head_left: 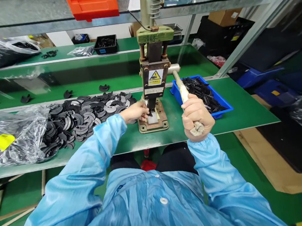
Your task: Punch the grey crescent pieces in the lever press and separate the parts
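Note:
My right hand (198,117) is wrapped round the cloth-covered lever (180,84) of a hand press (154,73). At the press base (147,126), under the ram, my left hand (138,111) pinches a small dark part (150,113) between thumb and fingers. Most of that part is hidden by the fingertips and the ram. A pale metal plate (153,119) lies on the base just in front of it. Left of the press spreads a heap of black curved plastic pieces (81,118), some spilling from a clear plastic bag (13,138).
Behind the lever stands a blue bin (222,111) full of thin black parts. Several curved pieces sit spaced along the green strip (125,78) at the back. An orange bin (92,4) hangs from the shelf above; a black tray (106,50) is further back.

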A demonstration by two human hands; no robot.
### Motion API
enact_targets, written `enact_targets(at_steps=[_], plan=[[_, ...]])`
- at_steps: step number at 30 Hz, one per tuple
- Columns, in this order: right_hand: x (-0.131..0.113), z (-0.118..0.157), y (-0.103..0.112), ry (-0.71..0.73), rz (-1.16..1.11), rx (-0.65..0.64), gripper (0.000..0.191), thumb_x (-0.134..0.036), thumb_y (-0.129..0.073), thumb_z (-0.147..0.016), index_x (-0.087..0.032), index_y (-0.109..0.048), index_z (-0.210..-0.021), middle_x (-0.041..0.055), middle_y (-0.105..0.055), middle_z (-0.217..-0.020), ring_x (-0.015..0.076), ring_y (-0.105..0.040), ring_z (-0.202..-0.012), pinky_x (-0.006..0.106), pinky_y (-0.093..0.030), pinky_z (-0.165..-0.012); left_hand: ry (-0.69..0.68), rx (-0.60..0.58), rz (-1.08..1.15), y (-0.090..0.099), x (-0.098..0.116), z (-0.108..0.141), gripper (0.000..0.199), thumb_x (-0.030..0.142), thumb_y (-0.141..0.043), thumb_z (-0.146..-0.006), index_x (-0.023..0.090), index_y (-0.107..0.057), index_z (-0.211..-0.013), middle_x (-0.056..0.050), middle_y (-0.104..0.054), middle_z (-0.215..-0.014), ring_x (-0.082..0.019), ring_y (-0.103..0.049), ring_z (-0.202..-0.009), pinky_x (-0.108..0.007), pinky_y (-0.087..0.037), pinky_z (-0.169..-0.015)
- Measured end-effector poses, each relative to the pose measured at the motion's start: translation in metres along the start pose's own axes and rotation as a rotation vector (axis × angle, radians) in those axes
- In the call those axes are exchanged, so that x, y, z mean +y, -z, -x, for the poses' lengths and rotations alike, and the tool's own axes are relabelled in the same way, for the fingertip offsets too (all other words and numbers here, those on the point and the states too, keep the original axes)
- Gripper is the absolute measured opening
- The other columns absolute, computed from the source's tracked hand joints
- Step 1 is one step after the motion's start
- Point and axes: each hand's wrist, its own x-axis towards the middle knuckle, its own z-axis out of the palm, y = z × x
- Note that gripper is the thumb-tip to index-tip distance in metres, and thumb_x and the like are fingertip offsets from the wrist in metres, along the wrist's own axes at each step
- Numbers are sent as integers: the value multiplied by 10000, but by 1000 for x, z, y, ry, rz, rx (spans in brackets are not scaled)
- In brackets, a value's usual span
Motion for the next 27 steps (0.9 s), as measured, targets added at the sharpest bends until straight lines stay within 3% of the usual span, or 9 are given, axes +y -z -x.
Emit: enact_targets(at_steps=[2, 3, 6, 8, 11, 14, 17, 20, 27], plan=[[1, 0, 0, 9, -5, 2, 285, -312, -750, -880, -250, -559, -678, -57, -638, -694, 174, -724, -880, 581, -586, -1147, -117, -58, -47, 29, 1, 12, 221, 283, -827, -886, 164, -720, -1039, -77, -745, -868, -165, -726, -731, -253, -570, -623], [2, 0, -1, 15, -9, 8, 290, -319, -752, -882, -246, -557, -679, -55, -637, -694, 175, -722, -875, 587, -587, -1138, -168, -23, -100, 47, 0, 18, 254, 334, -815, -894, 170, -743, -1074, -85, -760, -917, -169, -725, -757, -266, -569, -644], [3, -1, -4, 38, -25, 34, 305, -312, -760, -877, -228, -546, -675, -47, -630, -688, 174, -710, -864, 599, -588, -1107, -286, 223, -440, 91, -16, 37, 321, 431, -753, -925, 188, -782, -1132, -88, -778, -1000, -214, -724, -867, -352, -591, -811], [4, -1, -7, 55, -39, 57, 314, -296, -760, -872, -217, -538, -663, -44, -621, -681, 172, -703, -862, 602, -582, -1097, -369, 322, -773, 102, -35, 45, 343, 419, -725, -930, 190, -803, -1172, -120, -778, -1112, -292, -719, -1058, -446, -564, -1002], [5, -2, -9, 68, -45, 86, 317, -281, -753, -871, -214, -531, -656, -42, -615, -672, 170, -697, -846, 595, -577, -1086, -483, 333, -1154, 90, -67, 50, 482, 424, -699, -943, 193, -769, -1360, -194, -685, -1436, -413, -588, -1363, -572, -441, -1167], [8, -2, -8, 88, -34, 79, 316, -313, -767, -864, -232, -535, -666, -42, -609, -656, 178, -697, -820, 584, -593, -1068, -500, 326, -1272, 64, -90, 46, 578, 466, -664, -978, 216, -692, -1498, -212, -536, -1649, -466, -470, -1474, -635, -378, -1159], [8, -2, -6, 92, -27, 53, 307, -327, -766, -865, -241, -542, -674, -38, -614, -659, 187, -697, -827, 592, -595, -1084, -490, 307, -1277, 49, -99, 44, 497, 439, -592, -1029, 230, -714, -1463, -194, -552, -1648, -450, -451, -1483, -634, -357, -1134], [8, -1, -4, 90, -32, 31, 281, -298, -764, -867, -237, -552, -691, -35, -625, -678, 187, -702, -851, 595, -584, -1112, -500, 291, -1250, 45, -102, 51, 443, 409, -563, -1051, 221, -739, -1411, -190, -609, -1596, -433, -477, -1456, -625, -353, -1116], [8, -1, -1, 92, -26, 8, 282, -316, -767, -890, -239, -562, -712, -35, -631, -685, 185, -714, -874, 599, -587, -1124, -552, 239, -1158, 23, -127, 101, 470, 476, -533, -1083, 213, -707, -1432, -200, -669, -1538, -401, -563, -1431, -600, -349, -1152]])
